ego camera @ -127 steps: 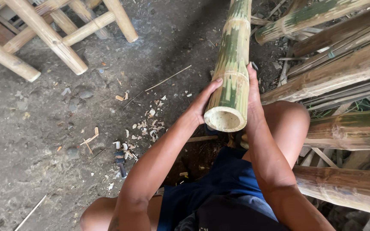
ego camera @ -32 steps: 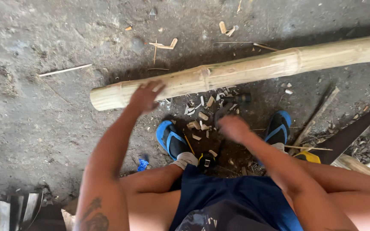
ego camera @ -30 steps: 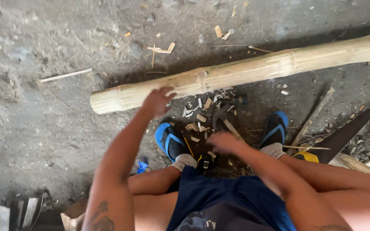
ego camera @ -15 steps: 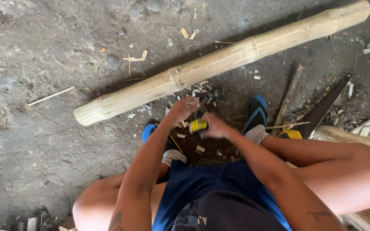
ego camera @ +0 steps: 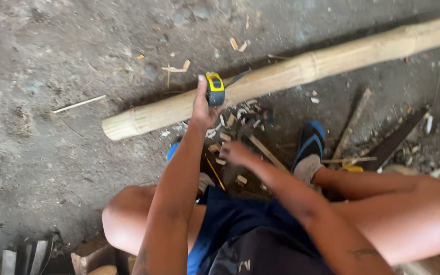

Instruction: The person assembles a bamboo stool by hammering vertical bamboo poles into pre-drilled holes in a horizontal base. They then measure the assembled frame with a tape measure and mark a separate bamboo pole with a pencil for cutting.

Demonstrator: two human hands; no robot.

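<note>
The left hand (ego camera: 203, 104) has its grip closed around a yellow tape measure (ego camera: 214, 89), just before the bamboo pole (ego camera: 291, 74). The right hand (ego camera: 234, 153), nearer the body, is blurred; its grip is unclear.

The person wore dark blue shorts (ego camera: 240, 224) and blue flip-flop sandals with black straps, the right sandal (ego camera: 309, 142) plainly in view and the left sandal (ego camera: 173, 151) mostly hidden behind the left forearm. Both arms were bare, without sleeves. A small dark tattoo (ego camera: 363, 252) marked the right forearm, just right of the shorts.
</note>
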